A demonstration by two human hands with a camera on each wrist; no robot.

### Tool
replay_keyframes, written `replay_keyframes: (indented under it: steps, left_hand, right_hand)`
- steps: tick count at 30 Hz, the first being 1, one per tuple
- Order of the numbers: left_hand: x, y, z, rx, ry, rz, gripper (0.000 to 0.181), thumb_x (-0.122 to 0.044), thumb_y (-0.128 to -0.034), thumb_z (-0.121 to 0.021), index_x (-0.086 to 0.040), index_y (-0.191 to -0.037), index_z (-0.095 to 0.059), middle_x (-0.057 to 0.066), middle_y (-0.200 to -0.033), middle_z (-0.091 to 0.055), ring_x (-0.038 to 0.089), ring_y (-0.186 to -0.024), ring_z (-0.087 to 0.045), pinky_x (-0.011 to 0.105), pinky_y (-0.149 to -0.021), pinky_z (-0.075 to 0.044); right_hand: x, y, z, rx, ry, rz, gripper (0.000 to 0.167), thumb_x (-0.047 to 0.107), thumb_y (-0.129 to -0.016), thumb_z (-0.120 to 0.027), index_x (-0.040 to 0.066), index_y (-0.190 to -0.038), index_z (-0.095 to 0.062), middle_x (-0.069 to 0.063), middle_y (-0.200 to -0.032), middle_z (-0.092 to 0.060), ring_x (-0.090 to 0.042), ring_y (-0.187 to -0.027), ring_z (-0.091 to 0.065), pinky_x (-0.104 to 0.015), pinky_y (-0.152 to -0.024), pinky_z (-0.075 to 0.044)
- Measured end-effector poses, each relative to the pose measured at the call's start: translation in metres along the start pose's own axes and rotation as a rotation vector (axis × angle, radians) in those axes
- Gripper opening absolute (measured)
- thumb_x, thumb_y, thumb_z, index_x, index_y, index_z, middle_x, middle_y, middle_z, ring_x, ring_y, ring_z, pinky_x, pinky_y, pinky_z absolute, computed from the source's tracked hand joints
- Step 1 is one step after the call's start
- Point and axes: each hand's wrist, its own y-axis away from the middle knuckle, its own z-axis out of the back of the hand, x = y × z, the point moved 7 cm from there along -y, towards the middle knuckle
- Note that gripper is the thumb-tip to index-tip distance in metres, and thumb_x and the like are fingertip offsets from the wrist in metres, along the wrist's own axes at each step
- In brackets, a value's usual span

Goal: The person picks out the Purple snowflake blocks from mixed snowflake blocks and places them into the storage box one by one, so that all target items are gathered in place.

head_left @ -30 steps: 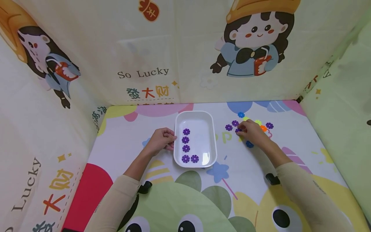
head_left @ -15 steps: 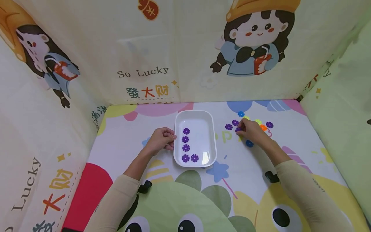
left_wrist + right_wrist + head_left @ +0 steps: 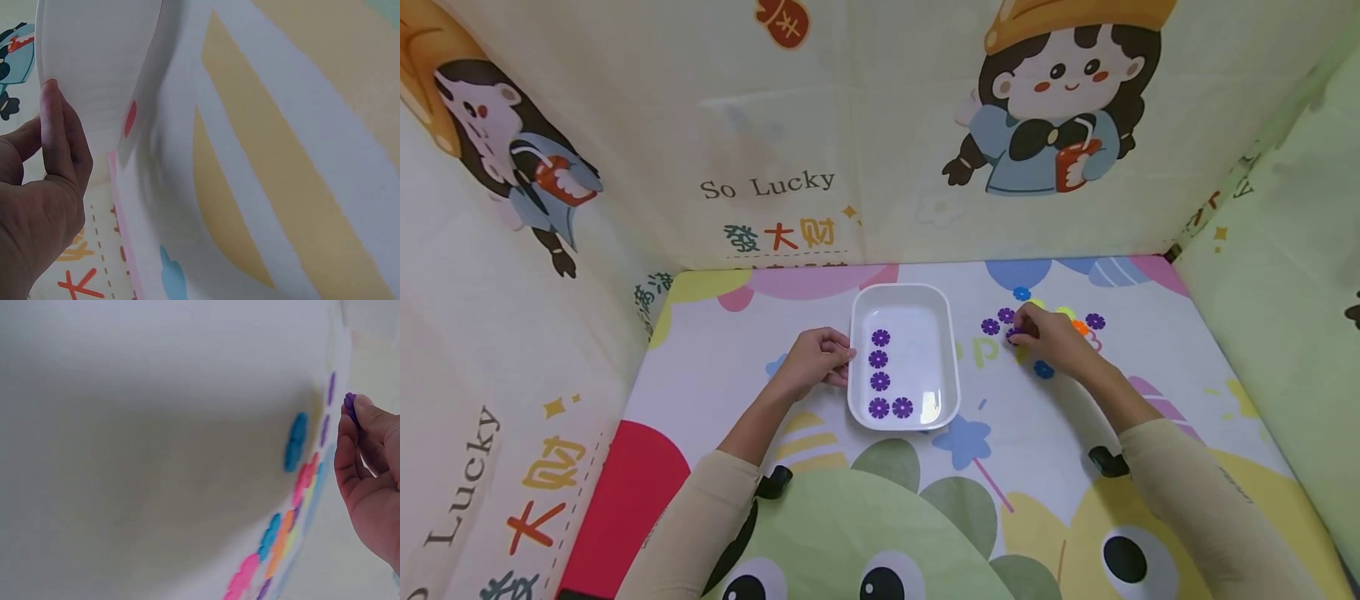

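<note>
A white tray [image 3: 936,358] stands mid-table, with several purple flower-shaped discs [image 3: 879,359] laid in an L along its left and near sides. My left hand [image 3: 815,360] grips the tray's left rim; in the left wrist view the fingers [image 3: 57,134] lie against the outer wall. Right of the tray, my right hand [image 3: 1051,335] pinches one purple flower-shaped disc [image 3: 351,409] between thumb and fingertips, just above the table in the right wrist view. Close by lie two loose purple discs [image 3: 990,327]. The right hand partly hides the pile behind it.
Around the right hand lie more flower-shaped discs: blue ones [image 3: 1043,369], an orange one [image 3: 1079,327], yellow ones and pink ones [image 3: 242,575]. Another purple disc [image 3: 1095,321] sits farther right. A printed cloth covers the table, and patterned curtains [image 3: 887,167] rise at its back and sides.
The right hand has risen very slightly with its fingers at the purple disc. The left hand and the tray keep their places; the head view has shifted a little.
</note>
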Motion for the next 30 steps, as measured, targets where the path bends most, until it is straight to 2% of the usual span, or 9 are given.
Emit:
replay_keyframes:
  steps: [7, 12, 20, 30]
  left_hand:
    - [-0.002, 0.001, 0.0, 0.002, -0.009, 0.0, 0.023, -0.008, -0.0989, -0.069, 0.005, -0.116, -0.06, 0.01, -0.082, -0.065, 0.016, -0.061, -0.068, 0.033, -0.058, -0.066]
    - [0.0, 0.0, 0.0, 0.003, -0.005, -0.003, 0.023, -0.008, -0.0988, -0.069, 0.005, -0.115, -0.06, 0.01, -0.081, -0.065, 0.016, -0.061, -0.067, 0.033, -0.058, -0.066]
    - [0.002, 0.0, 0.0, 0.001, -0.002, 0.0, 0.022, -0.007, -0.0987, -0.069, 0.005, -0.115, -0.06, 0.011, -0.083, -0.065, 0.017, -0.062, -0.068, 0.034, -0.058, -0.066]
    - [0.0, 0.0, 0.0, 0.0, -0.005, 0.008, 0.023, -0.008, -0.0988, -0.069, 0.005, -0.115, -0.06, 0.01, -0.083, -0.065, 0.016, -0.062, -0.068, 0.033, -0.058, -0.066]
  right_hand:
    - [0.027, 0.003, 0.01, -0.015, 0.001, 0.073, 0.017, 0.011, -0.099, -0.07, 0.005, -0.112, -0.061, -0.012, -0.104, -0.073, -0.024, -0.091, -0.067, -0.036, -0.081, -0.064]
    - [0.053, 0.005, 0.011, 0.002, -0.03, 0.137, 0.02, 0.011, -0.097, -0.073, 0.006, -0.113, -0.062, -0.01, -0.104, -0.074, -0.024, -0.094, -0.07, -0.041, -0.086, -0.065]
    - [0.091, 0.003, 0.0, 0.055, -0.104, 0.214, 0.015, 0.012, -0.097, -0.073, 0.013, -0.109, -0.064, -0.003, -0.102, -0.075, -0.019, -0.095, -0.071, -0.037, -0.087, -0.066]
    - [0.135, -0.006, -0.021, 0.164, -0.131, 0.304, 0.018, 0.009, -0.095, -0.074, 0.016, -0.109, -0.066, 0.0, -0.106, -0.077, -0.021, -0.103, -0.074, -0.039, -0.091, -0.065]
